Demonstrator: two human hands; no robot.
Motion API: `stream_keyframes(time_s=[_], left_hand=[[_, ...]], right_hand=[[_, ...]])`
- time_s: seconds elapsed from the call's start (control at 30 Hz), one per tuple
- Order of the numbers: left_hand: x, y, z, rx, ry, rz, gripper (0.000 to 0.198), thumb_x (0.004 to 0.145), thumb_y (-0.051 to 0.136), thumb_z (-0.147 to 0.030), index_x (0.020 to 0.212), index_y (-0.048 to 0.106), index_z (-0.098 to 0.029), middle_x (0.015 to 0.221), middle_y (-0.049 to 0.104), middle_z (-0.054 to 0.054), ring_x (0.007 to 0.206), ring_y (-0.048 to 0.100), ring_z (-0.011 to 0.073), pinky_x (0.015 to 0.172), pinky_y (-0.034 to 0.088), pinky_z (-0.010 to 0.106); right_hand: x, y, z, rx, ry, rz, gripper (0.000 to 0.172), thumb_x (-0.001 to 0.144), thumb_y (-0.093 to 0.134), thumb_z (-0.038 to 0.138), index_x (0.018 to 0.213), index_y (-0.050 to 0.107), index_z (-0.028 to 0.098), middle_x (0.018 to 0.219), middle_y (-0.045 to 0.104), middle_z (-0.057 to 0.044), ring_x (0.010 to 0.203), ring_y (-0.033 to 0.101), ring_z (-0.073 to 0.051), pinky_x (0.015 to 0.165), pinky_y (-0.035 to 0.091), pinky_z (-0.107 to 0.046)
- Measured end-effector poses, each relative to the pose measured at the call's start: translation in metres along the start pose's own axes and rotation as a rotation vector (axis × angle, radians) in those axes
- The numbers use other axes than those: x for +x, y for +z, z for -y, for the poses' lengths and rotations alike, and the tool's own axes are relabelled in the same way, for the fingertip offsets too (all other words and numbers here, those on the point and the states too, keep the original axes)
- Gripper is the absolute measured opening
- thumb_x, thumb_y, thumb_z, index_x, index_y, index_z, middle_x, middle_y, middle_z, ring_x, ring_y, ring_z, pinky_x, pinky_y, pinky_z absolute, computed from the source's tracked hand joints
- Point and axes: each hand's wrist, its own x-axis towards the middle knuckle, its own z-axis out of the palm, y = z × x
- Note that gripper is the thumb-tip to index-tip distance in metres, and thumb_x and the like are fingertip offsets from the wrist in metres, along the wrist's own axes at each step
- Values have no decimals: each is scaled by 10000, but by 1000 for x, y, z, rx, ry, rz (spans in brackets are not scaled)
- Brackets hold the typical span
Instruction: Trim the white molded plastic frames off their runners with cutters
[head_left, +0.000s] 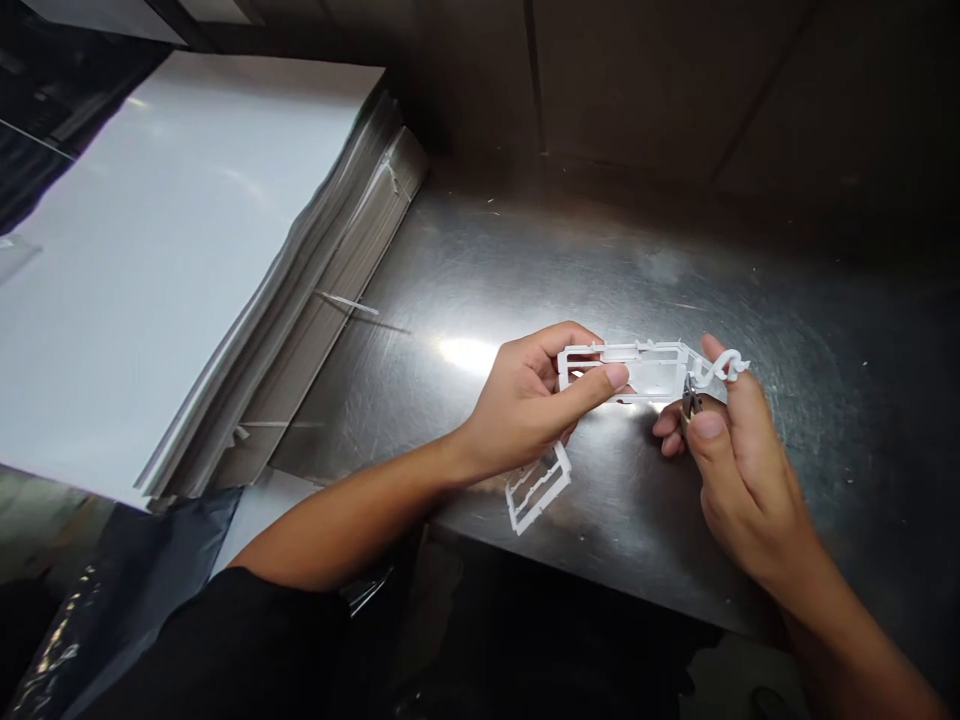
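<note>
A white plastic frame (pixel 660 375) is held up over the metal table, with my left hand (pixel 536 395) closed around its left end and the thumb across its front. My right hand (pixel 742 470) grips a pair of small cutting pliers (pixel 691 400), whose jaws meet the frame's right end. Just above the jaws, a curled white plastic strip (pixel 724 368) sticks out to the right, against the right index finger. Below my left wrist, a second white plastic frame (pixel 540 490) lies tilted near the table's front edge.
On the left rises a tall stack of large white sheets (pixel 202 200), with thin strips poking from its side. The scratched metal table (pixel 450 260) carries small white scraps. A dark panelled wall (pixel 637 80) stands behind it. Shiny dark plastic (pixel 165 560) hangs below the stack.
</note>
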Motion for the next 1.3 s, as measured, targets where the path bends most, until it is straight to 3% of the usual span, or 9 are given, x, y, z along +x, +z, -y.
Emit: stream_keyframes(time_s=[0.23,0.47,0.67,0.8,0.97,1.1,1.23,1.3], left_hand=[[0,-1,2,13,25,11,311,962,990,-426,942,756,-223,749,722,-10,477,447,71,450,344,213],[1,0,3,60,30,-19,369,930,1006,-501,948,774,-214,716,679,-20,501,473,84,458,357,218],[1,1,3,67,28,-24,360,925,1008,-496,932,776,-220,693,657,-26,493,465,87,451,351,221],[1,2,4,61,25,-19,335,922,1016,-458,928,787,-214,713,683,-18,514,484,87,465,358,213],[1,1,7,54,20,-12,316,934,1009,-447,952,791,-219,780,733,-2,562,550,98,486,378,210],[1,1,6,70,21,-13,366,927,1016,-475,983,767,-213,786,736,-2,533,544,91,448,345,211],[8,1,1,-108,-58,17,504,890,1051,-475,1079,660,-221,859,762,-6,447,455,46,398,310,171],[16,-2,-3,-283,-157,85,461,976,978,-476,1102,612,-226,891,739,-17,411,388,22,373,282,140]], right_hand=[[3,-1,5,-38,-2,-11,725,1250,537,686,1833,402,277,1044,768,-60,846,770,-297,741,680,-419],[2,-1,8,-67,0,-27,815,1244,538,691,1884,274,261,1034,775,-51,816,779,-271,538,579,-308],[3,0,11,-132,-38,-21,853,1259,506,679,1880,243,157,904,748,-16,626,694,-209,513,556,-272],[4,1,10,-174,-43,-37,841,1260,493,686,1841,317,104,804,703,2,620,702,-219,505,545,-256],[4,4,7,-240,-75,-97,831,1248,509,650,1829,329,83,716,665,14,506,655,-228,447,492,-274],[6,4,6,-173,-37,-93,850,1246,517,676,1827,326,86,739,686,17,519,659,-224,490,523,-295],[7,0,4,-156,-32,-106,796,1268,487,662,1831,329,122,773,701,32,542,659,-207,568,557,-313],[5,-3,1,-207,-41,-133,780,1262,492,668,1827,351,148,792,706,35,548,664,-203,576,552,-314]])
